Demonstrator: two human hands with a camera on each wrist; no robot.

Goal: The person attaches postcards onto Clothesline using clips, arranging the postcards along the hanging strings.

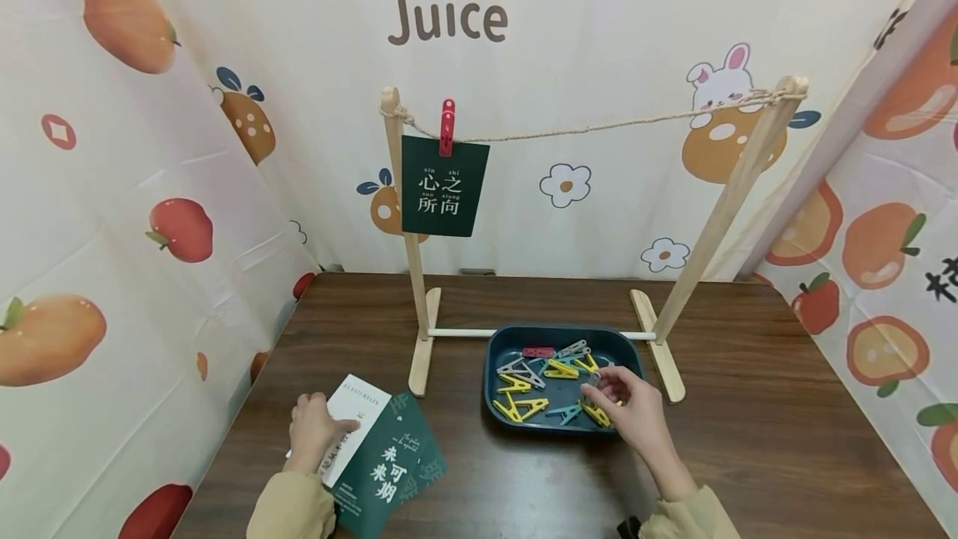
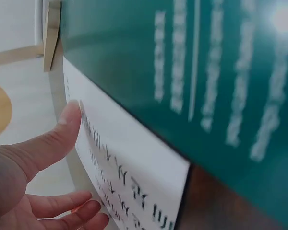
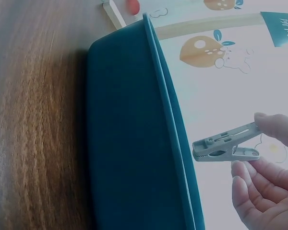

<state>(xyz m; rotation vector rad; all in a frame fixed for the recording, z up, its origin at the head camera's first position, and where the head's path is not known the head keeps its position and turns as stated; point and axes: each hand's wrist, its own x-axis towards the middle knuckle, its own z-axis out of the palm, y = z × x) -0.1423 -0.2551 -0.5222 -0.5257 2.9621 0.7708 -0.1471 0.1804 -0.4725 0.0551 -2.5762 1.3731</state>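
My left hand (image 1: 313, 431) is at the left edge of a white card (image 2: 129, 148) with printed characters. Its thumb touches the card's face, while the other fingers lie loosely by the edge. Beside and partly over this card is a dark green card (image 1: 392, 464) with white lettering. Above the right part of a dark blue tray (image 1: 494, 385), my right hand (image 1: 632, 410) pinches a grey clothespin (image 3: 225, 143) by its handles between thumb and fingers. Yellow, blue, grey and red clothespins (image 1: 535, 407) lie in the tray.
Behind the tray stands a wooden frame (image 1: 711, 215) with a string (image 1: 584, 131) between its posts. A green card (image 1: 449, 219) hangs near the left post by a red clothespin (image 1: 447, 127). The brown table (image 1: 786, 406) is surrounded by a fruit-print curtain (image 1: 314, 40).
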